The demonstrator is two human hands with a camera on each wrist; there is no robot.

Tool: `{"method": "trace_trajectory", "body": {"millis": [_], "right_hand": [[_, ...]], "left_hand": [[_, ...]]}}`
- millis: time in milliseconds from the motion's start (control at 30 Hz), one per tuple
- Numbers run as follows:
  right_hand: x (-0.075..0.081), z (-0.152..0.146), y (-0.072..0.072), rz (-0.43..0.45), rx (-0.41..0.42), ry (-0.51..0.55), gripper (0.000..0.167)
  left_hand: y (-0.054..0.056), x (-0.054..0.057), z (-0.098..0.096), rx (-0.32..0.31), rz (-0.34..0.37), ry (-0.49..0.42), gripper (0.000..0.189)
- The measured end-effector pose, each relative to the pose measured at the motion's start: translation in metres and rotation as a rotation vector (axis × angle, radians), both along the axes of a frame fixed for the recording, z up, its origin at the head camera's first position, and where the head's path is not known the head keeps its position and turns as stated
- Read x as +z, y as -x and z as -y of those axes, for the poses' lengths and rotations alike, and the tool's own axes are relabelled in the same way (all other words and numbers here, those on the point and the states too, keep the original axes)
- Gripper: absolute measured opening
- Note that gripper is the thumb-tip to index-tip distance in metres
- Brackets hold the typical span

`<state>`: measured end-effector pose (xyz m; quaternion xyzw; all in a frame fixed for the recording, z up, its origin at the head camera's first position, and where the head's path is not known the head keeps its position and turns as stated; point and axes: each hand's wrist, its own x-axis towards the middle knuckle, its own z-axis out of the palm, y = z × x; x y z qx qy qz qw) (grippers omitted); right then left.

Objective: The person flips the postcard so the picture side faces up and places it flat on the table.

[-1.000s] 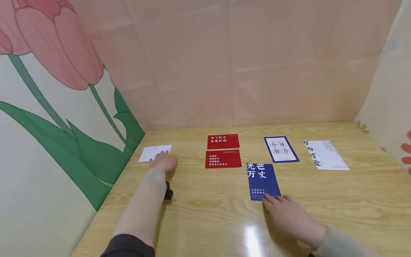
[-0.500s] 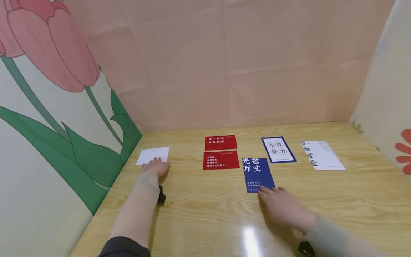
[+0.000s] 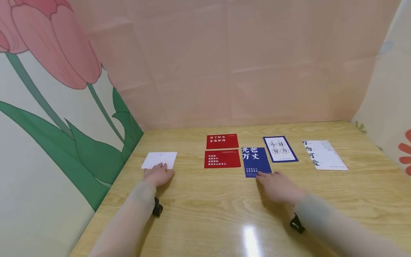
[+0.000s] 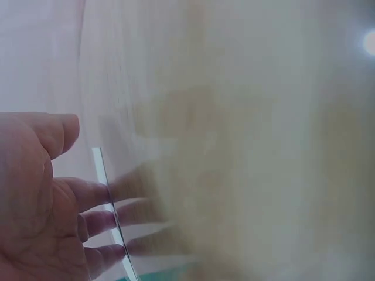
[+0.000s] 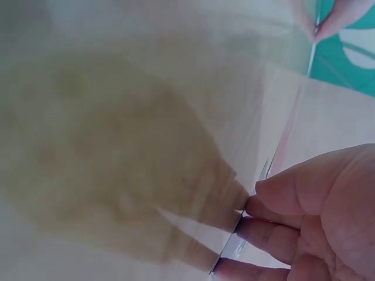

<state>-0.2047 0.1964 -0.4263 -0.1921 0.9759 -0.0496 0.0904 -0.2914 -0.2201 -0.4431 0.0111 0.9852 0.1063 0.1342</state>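
At the left, a white card (image 3: 162, 157) lies flat on the table, and the fingertips of my left hand (image 3: 158, 175) rest on its near edge. The left wrist view shows those fingers (image 4: 96, 221) extended onto the card's thin edge, with the thumb apart. My right hand (image 3: 278, 188) touches the near edge of a blue card (image 3: 258, 164) with white Chinese characters. In the right wrist view its fingertips (image 5: 266, 237) press at the card's edge. The blue card's left side lies close beside the lower red card (image 3: 222, 159).
Another red card (image 3: 222, 141) lies just behind the lower one. A white card with a blue border (image 3: 280, 149) lies behind and right of the blue card. Farther right is a white card with black characters (image 3: 325, 155). Curtains (image 3: 231, 71) stand behind the wooden table (image 3: 205, 214).
My right hand has slid the blue card away from me and slightly left, up beside the lower red card. My left hand has drawn the white card a little nearer and to the right.
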Motion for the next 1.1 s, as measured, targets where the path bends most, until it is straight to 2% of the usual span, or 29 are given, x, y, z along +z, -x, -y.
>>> {"method": "trace_trajectory", "body": {"millis": [167, 267, 467, 633, 900, 1100], "right_hand": [[0.001, -0.002, 0.015, 0.011, -0.006, -0.016, 0.043], [0.000, -0.003, 0.023, 0.011, -0.004, -0.018, 0.042], [-0.001, -0.006, 0.039, 0.029, -0.022, -0.003, 0.043], [-0.002, -0.007, 0.051, 0.047, -0.040, -0.022, 0.044], [-0.002, -0.007, 0.068, 0.052, -0.037, -0.039, 0.048], [-0.001, -0.007, 0.075, 0.045, -0.032, -0.045, 0.047]], "left_hand": [[-0.015, -0.001, -0.007, -0.009, 0.005, -0.016, 0.068], [-0.025, -0.003, -0.012, -0.034, -0.007, 0.000, 0.068], [-0.053, 0.001, -0.030, -0.091, -0.040, 0.038, 0.065], [-0.074, 0.002, -0.045, -0.134, -0.040, 0.059, 0.062], [-0.105, 0.005, -0.064, -0.247, -0.047, 0.014, 0.059], [-0.128, 0.012, -0.081, -0.356, -0.094, 0.001, 0.058]]}}
